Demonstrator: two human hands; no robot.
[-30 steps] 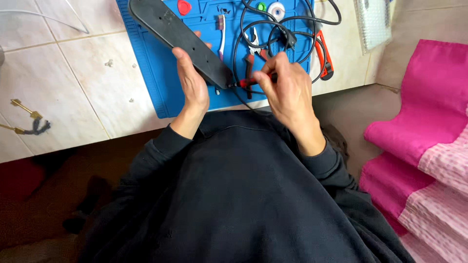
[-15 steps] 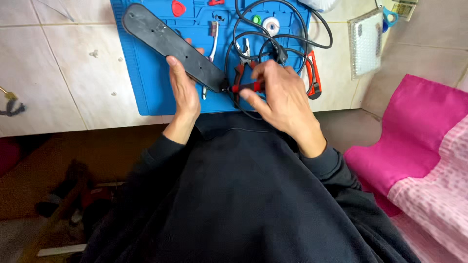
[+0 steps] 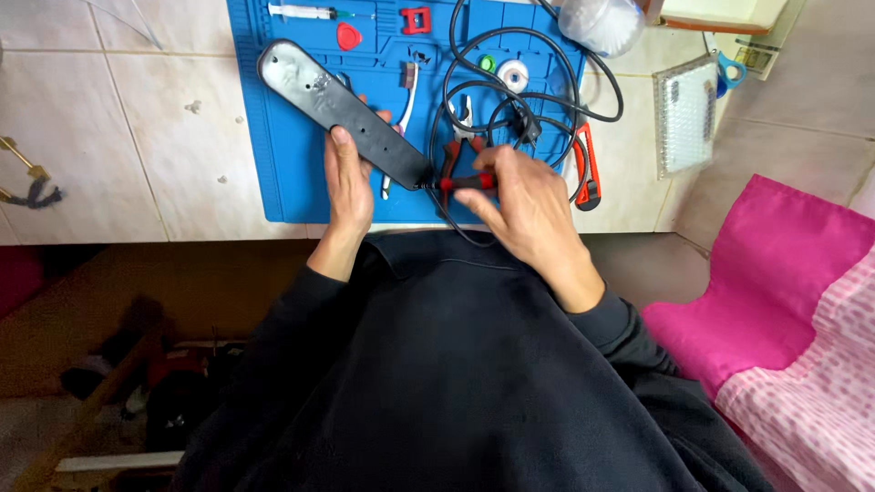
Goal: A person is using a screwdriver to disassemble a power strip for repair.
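Both arms, in dark long sleeves, reach away from the body toward the far side, forearms angled inward so the hands sit close together. The left hand [image 3: 349, 178] lies palm-down, fingers [image 3: 341, 144] stretched far and slightly left, thumb tucked beside them, pressing flat. The right hand [image 3: 519, 202] sits just to the right, wrist bent, knuckles up, its fingers [image 3: 483, 160] curled in a closed pinch pointing left.
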